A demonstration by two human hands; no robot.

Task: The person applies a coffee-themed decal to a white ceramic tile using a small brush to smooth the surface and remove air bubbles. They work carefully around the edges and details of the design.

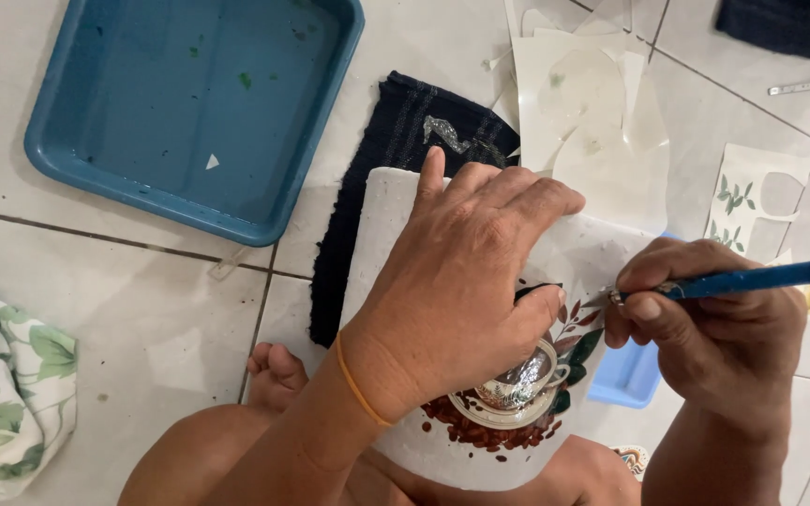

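Note:
My left hand (461, 281) lies flat over a white ceramic piece (382, 244) resting on my knees, pressing on a decal of a silver cup with red beans and leaves (517, 394). An orange band circles that wrist. My right hand (714, 333) grips a blue-handled tool (761, 278), its tip touching the decal's upper edge beside my left thumb. The upper part of the decal is hidden under my left hand.
A blue plastic tray (58, 159) holding water sits on the tiled floor at upper left. A dark cloth (396, 141) lies under the ceramic piece. Translucent backing sheets (583, 103), a leaf decal sheet (738, 201), a floral cloth (11, 394) and a small blue container (625, 375) lie around.

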